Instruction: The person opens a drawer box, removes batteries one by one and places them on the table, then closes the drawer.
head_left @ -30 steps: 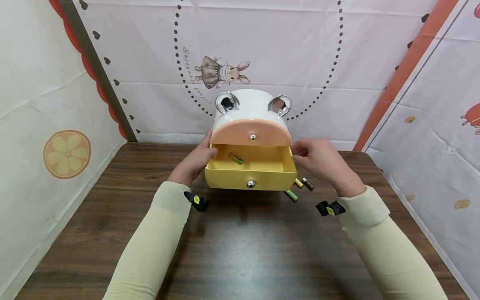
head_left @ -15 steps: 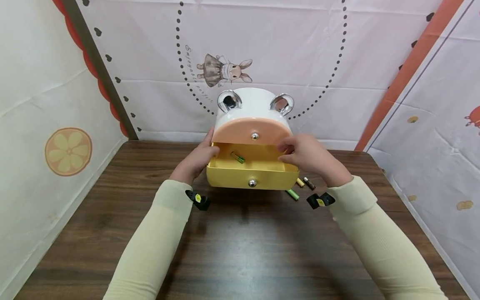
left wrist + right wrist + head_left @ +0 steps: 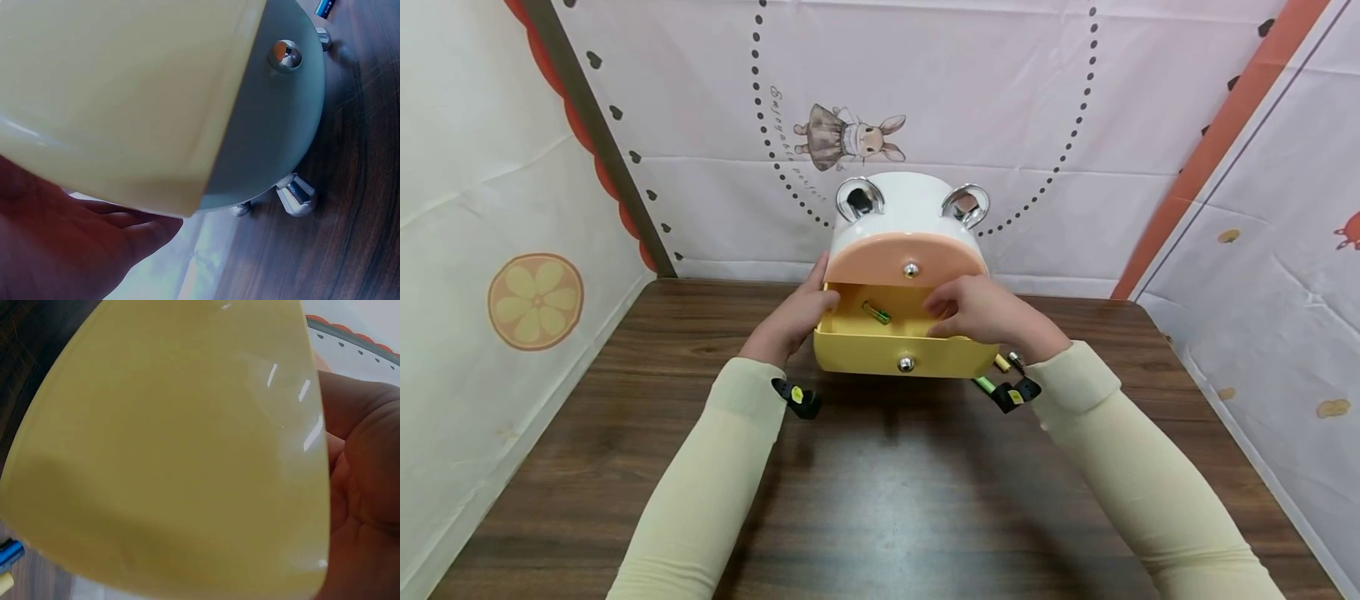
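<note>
A small tabletop drawer cabinet (image 3: 895, 200) with a white top, silver ears and a peach upper drawer stands at the back of the table. Its yellow drawer (image 3: 868, 356) is pulled out, and a green battery (image 3: 876, 312) lies inside. My left hand (image 3: 790, 323) rests along the cabinet's left side, fingers stretched back and thumb at the drawer's rim. Over the right half of the drawer is my right hand (image 3: 981, 312), its loosely bent fingers reaching in, apart from the battery. In the right wrist view the drawer front hides those fingertips.
Right of the cabinet, a green battery (image 3: 983, 384), a yellow battery (image 3: 1002, 362) and a dark battery (image 3: 1017, 362) lie on the wooden table (image 3: 880, 500). Below the yellow drawer is a grey-green one (image 3: 269, 119), above silver feet (image 3: 297, 195). Printed cloth walls surround the table.
My right hand has moved left from beside the drawer's right edge to inside it. My left hand stays at the cabinet's side. The battery in the drawer has not moved.
</note>
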Demonstrator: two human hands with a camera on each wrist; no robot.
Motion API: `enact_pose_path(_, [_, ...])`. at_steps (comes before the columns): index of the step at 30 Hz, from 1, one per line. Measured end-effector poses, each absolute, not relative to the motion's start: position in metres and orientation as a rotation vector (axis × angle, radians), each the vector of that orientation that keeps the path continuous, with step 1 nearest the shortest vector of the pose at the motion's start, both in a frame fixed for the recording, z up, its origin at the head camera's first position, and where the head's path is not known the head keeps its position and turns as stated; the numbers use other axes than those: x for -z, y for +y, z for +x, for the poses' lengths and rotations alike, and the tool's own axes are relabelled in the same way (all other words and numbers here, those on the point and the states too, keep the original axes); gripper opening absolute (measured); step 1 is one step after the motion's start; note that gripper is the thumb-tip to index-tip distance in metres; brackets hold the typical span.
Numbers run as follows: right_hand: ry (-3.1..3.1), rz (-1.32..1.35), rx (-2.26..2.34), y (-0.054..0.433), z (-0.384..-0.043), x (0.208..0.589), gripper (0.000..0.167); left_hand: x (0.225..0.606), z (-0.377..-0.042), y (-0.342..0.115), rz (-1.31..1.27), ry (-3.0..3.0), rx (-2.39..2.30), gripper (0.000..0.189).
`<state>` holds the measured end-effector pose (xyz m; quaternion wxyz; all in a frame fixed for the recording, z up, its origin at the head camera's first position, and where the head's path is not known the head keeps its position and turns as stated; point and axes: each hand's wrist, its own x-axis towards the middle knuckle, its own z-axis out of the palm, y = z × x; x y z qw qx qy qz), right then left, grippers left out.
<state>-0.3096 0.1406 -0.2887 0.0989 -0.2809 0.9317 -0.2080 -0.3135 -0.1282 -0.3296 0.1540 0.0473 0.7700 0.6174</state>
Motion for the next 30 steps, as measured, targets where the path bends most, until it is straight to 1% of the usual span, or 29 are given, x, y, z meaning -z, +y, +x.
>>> enact_pose_path(9, [2.697,-0.984,0.534,0.125,-0.319,0.295,0.031,0.329,-0.313,-0.129,0.16,2.205,-1.78,0.091])
enact_pose_path(16, [2.683,-1.092,0.469,0.112,-0.325,0.3,0.01,0.329,-0.312,-0.129,0.156,2.213,-1.774,0.09])
enact_pose_path(18, [2.68,-1.097,0.462,0.109,-0.326,0.3,0.01,0.329,-0.313,-0.129,0.16,2.214,-1.774,0.091])
enact_pose_path(20, [2.676,-1.096,0.453,0.107,-0.327,0.3,0.012,0.333,-0.317,-0.13,0.158,2.215,-1.775,0.091])
enact_pose_path(25, [2.651,-1.094,0.402,0.103,-0.329,0.3,0.037,0.347,-0.329,-0.131,0.146,2.234,-1.771,0.091])
enact_pose_path(30, [2.603,-1.109,0.331,0.099,-0.33,0.3,0.042,0.353,-0.332,-0.132,0.13,2.265,-1.764,0.093])
